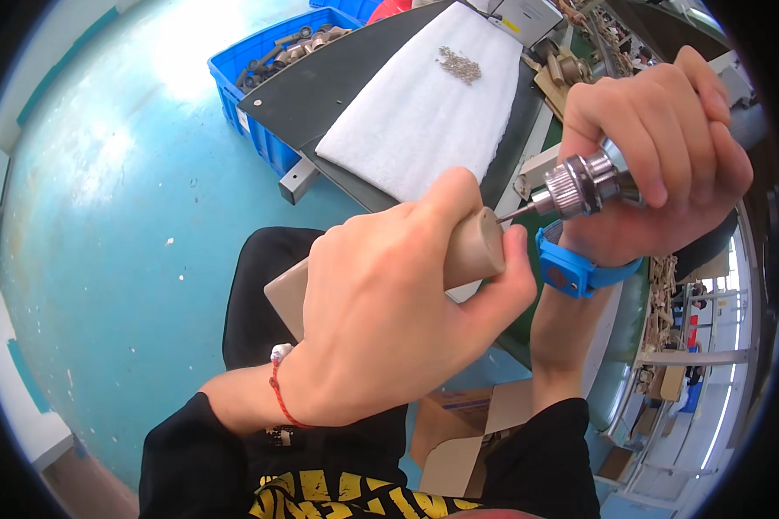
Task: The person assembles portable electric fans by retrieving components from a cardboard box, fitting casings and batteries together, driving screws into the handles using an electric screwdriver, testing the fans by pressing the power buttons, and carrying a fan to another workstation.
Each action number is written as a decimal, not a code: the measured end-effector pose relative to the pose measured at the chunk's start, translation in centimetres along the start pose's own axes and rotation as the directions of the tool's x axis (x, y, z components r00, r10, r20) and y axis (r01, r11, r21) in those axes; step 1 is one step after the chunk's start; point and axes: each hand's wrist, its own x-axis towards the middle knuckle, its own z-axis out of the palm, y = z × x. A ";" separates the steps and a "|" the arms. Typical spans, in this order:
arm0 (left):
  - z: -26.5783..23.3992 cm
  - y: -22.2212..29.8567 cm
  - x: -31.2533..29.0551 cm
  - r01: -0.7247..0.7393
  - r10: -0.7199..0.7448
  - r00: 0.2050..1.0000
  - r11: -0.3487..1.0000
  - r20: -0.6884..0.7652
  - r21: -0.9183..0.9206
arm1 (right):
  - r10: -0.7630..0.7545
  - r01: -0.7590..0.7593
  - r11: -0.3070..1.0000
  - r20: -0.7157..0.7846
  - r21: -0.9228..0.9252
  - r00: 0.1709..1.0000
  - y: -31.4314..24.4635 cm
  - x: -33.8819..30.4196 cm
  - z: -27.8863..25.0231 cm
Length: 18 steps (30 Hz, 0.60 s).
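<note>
My left hand (389, 294) is closed around a beige plastic part (479, 246) with a round, cylindrical end and a wider, flatter portion that shows below the palm. My right hand (662, 143) grips an electric screwdriver (576, 184) with a silver knurled collar. Its thin bit (516, 213) reaches the round end face of the beige part, close to my left thumb and index finger. Whether a screw sits under the bit tip is too small to tell. A blue wrist strap (571, 266) is on my right wrist, and a red cord bracelet circles the left.
Ahead, a white foam sheet (407, 112) covers part of a dark tabletop (299, 112) and carries a pile of small metal pieces (459, 66). A blue crate (225, 86) of mixed parts stands beyond the table's left edge. An open cardboard box (450, 463) is below my arms.
</note>
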 end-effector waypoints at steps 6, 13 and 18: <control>-0.9 -1.6 -0.2 0.021 -0.023 0.998 0.999 0.060 0.039 | 0.036 -0.078 0.906 0.107 0.416 0.994 2.5 0.5 -1.1; -3.5 -6.6 -0.1 0.763 -0.154 0.613 -0.137 0.775 -0.631 | 0.067 -0.269 0.922 -0.570 -0.279 0.819 7.4 2.0 -11.2; -4.2 -5.6 0.9 0.697 -0.178 0.677 -0.157 0.714 -0.700 | -0.079 -0.432 0.701 -0.664 -0.567 0.744 9.8 2.9 -13.0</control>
